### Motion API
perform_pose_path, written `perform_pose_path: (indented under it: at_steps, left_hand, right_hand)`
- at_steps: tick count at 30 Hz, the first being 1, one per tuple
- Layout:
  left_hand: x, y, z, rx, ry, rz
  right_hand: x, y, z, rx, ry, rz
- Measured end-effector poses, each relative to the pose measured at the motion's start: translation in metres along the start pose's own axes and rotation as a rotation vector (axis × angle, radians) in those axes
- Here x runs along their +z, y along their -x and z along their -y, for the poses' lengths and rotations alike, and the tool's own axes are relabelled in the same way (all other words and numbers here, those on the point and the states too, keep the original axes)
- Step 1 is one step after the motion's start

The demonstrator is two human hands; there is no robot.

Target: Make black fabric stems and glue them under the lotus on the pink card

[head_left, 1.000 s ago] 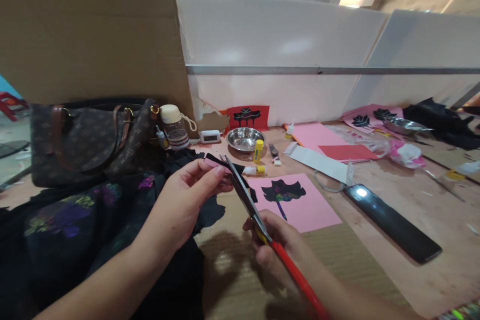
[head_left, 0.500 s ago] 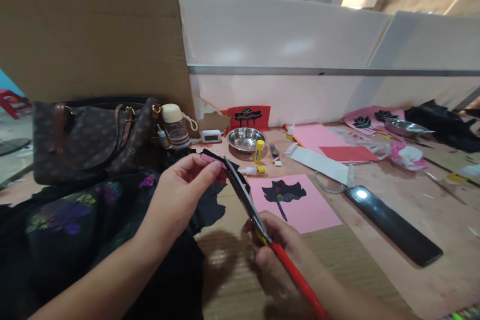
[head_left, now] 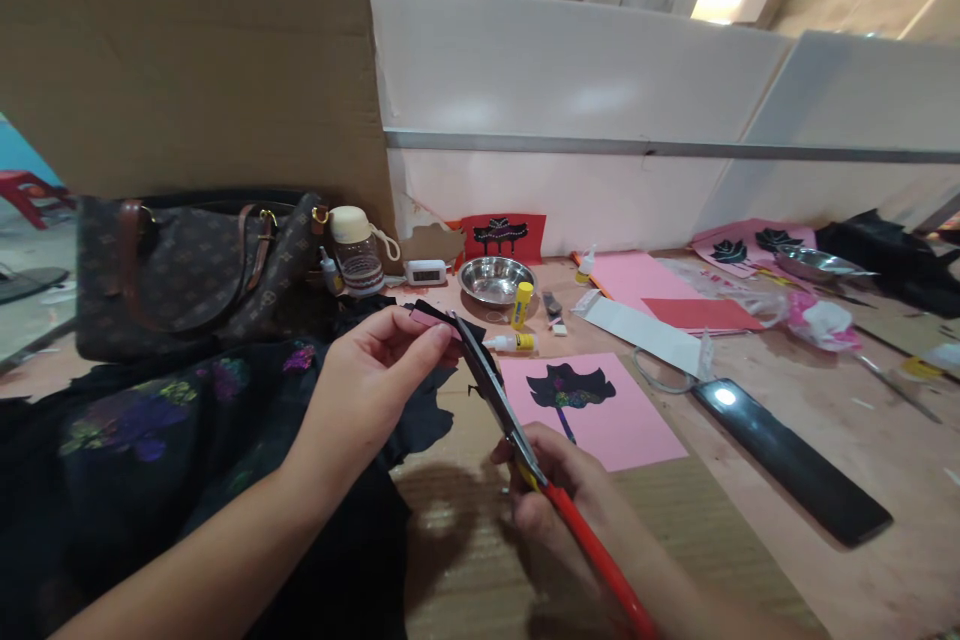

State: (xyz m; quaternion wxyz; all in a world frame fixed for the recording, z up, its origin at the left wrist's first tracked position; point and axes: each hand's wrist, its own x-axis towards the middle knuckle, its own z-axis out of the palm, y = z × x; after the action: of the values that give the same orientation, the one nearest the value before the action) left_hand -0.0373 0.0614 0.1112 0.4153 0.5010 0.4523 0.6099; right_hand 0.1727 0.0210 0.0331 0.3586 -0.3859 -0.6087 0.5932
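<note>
My left hand (head_left: 379,370) pinches a small folded piece of black cloth with pink paper (head_left: 431,318) between thumb and fingers. Wrapped round a pair of scissors (head_left: 499,410) with red handles is my right hand (head_left: 555,480). The scissor blades point up and left, their tips against the black-and-pink piece beside my left thumb. The blades look nearly closed. A thin dark scrap (head_left: 474,390) shows just left of them. Behind my right hand, a pink sheet (head_left: 637,425) bears a black cloth leaf shape (head_left: 570,387) with a coloured pattern and a dark stem.
Black patterned cloth (head_left: 187,460) lies at left, before a brown handbag (head_left: 195,270). Further back stand a bottle (head_left: 356,255), a metal bowl (head_left: 495,282) and a yellow glue stick (head_left: 522,305). A black phone (head_left: 795,465) lies at right. Cardboard (head_left: 465,560) lies under my hands.
The blades have closed a little on the black-and-pink piece, and a dark scrap beside them now sits lower. Both hands hold nearly the same place; the view has shifted slightly.
</note>
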Motion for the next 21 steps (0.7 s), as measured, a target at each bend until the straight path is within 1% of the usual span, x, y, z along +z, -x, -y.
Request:
perform_pose_path:
  at_steps: [5,9,12,16,21]
  left_hand:
    - [0.002,0.001,-0.003,-0.004,-0.021,-0.015]
    - [0.002,0.000,-0.003,0.003,-0.033,-0.034]
    - [0.002,0.000,-0.004,0.015,-0.041,-0.036]
    - [0.002,0.000,-0.004,0.033,-0.017,-0.027]
    - [0.001,0.001,-0.005,0.047,-0.040,-0.028]
  right_hand:
    - [0.000,-0.001,0.003,0.011,-0.029,0.006]
    - [-0.001,-0.002,0.006,-0.021,0.009,-0.020]
    - [-0.001,-0.002,0.007,-0.014,0.025,-0.012]
    - [0.000,-0.001,0.003,0.016,-0.040,0.036]
    - [0.000,0.000,-0.005,0.029,-0.062,0.015]
